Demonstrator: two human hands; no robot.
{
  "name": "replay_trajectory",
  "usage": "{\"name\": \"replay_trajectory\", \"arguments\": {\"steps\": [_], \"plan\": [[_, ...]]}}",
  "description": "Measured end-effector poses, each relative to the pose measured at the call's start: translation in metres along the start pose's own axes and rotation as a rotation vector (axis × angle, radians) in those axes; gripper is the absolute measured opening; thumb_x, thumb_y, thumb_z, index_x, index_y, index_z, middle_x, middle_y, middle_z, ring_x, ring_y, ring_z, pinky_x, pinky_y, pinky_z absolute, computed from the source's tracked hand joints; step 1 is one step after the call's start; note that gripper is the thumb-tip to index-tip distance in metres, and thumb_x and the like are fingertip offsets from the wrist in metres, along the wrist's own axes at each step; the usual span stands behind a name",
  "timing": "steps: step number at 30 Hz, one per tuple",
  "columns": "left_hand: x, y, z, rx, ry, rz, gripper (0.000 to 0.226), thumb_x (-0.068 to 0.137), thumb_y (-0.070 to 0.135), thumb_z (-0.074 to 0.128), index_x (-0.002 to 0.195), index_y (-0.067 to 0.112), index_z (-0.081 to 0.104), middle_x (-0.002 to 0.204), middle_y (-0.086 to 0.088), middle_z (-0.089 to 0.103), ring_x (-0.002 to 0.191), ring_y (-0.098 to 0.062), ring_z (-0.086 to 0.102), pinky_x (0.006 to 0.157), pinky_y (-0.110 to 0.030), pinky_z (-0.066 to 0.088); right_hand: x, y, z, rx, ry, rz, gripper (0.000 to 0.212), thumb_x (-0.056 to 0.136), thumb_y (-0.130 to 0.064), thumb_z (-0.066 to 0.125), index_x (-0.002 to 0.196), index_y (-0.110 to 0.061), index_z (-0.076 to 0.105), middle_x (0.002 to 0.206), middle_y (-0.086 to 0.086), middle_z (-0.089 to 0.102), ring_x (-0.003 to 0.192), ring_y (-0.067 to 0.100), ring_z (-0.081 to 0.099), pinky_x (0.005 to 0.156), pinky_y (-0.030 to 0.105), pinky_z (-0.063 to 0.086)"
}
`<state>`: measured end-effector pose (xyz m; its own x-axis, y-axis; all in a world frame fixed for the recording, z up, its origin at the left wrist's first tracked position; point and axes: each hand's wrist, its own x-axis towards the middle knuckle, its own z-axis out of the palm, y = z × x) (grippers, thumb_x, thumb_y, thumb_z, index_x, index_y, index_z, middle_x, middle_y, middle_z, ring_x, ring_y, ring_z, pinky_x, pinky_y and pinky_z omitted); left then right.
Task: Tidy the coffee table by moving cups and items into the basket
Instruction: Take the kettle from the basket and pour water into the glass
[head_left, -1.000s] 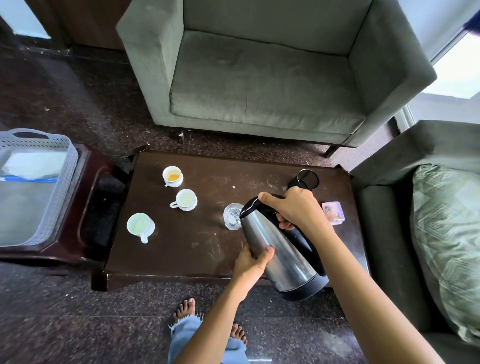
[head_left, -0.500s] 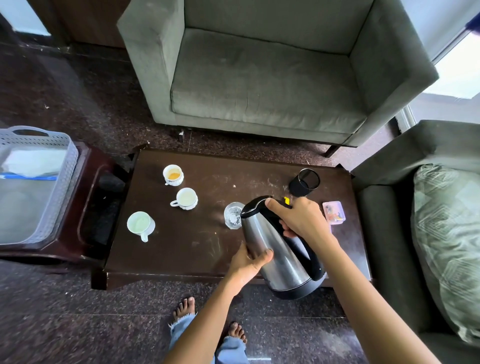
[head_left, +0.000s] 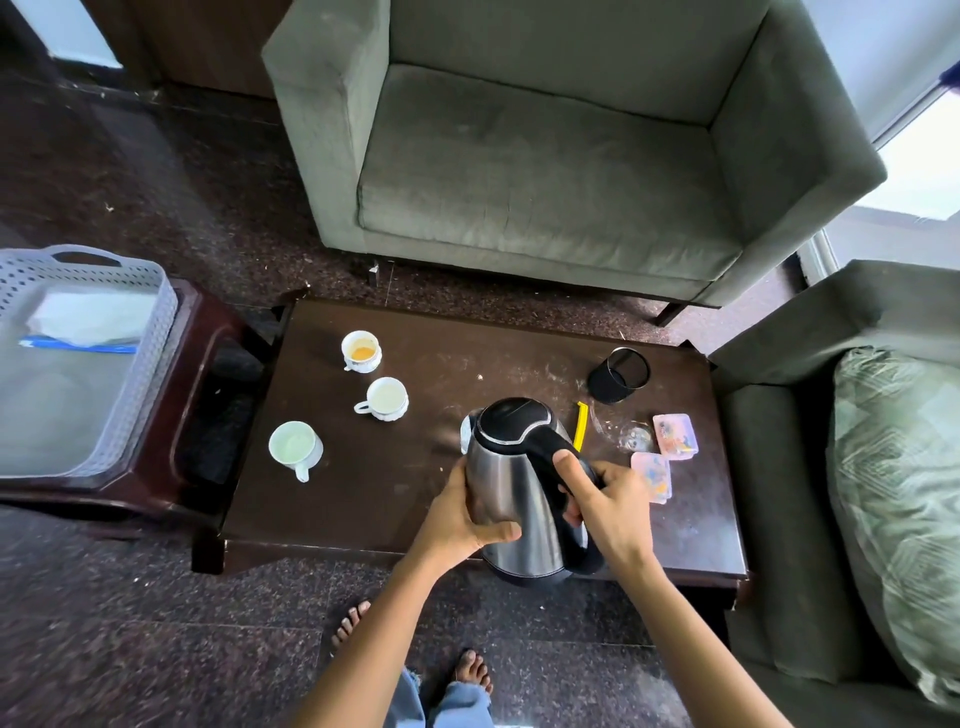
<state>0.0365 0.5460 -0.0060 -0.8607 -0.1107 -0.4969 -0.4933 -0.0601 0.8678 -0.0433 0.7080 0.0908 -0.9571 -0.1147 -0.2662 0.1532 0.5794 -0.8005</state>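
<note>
- Head view: your left hand (head_left: 457, 522) wraps the steel side of the kettle (head_left: 519, 483); your right hand (head_left: 605, 506) grips its black handle.
- The kettle stands upright at the desk's (head_left: 415, 483) 6 o'clock edge.
- Three cups (head_left: 387, 399) sit at 9 to 10 o'clock of the kettle.
- The basket (head_left: 150, 332) is far out at 9 o'clock, on a side stand (head_left: 202, 332).

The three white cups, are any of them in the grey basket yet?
No, all three white cups stand on the dark wooden coffee table, apart from the grey perforated plastic basket.
</note>
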Motion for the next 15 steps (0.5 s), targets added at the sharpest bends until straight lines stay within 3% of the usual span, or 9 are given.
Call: {"name": "replay_trajectory", "arguments": {"steps": [6, 10, 15], "plan": [[-0.022, 0.018, -0.061, 0.066, 0.109, 0.173, 0.127, 0.04, 0.052, 0.091, 0.145, 0.034, 0.021, 0.14, 0.014, 0.048, 0.132, -0.006, 0.044, 0.108, -0.042, 0.041, -0.013, -0.03, 0.041, 0.209, -0.061, -0.07, 0.059, 0.07, -0.055, 0.065, 0.055, 0.0, 0.054, 0.041, 0.007, 0.055, 0.037, 0.017, 0.047, 0.048, 0.031, 0.041], [-0.035, 0.022, -0.123, 0.109, 0.256, 0.233, 0.133, 0.037, 0.055, 0.092, 0.146, 0.029, 0.021, 0.144, 0.011, 0.045, 0.136, -0.012, 0.04, 0.108, -0.049, 0.038, -0.018, -0.07, 0.086, 0.297, -0.137, -0.137, 0.051, 0.07, -0.052, 0.065, 0.053, -0.005, 0.053, 0.042, 0.008, 0.053, 0.04, 0.018, 0.046, 0.048, 0.032, 0.042], [-0.065, 0.017, -0.207, 0.054, 0.504, 0.261, 0.128, 0.042, 0.064, 0.084, 0.147, 0.02, 0.024, 0.146, 0.001, 0.042, 0.135, -0.016, 0.041, 0.109, -0.046, 0.039, -0.023, -0.128, 0.153, 0.383, -0.248, -0.236, 0.049, 0.072, -0.048, 0.065, 0.05, -0.006, 0.051, 0.043, 0.011, 0.051, 0.043, 0.019, 0.046, 0.05, 0.034, 0.043]]}}
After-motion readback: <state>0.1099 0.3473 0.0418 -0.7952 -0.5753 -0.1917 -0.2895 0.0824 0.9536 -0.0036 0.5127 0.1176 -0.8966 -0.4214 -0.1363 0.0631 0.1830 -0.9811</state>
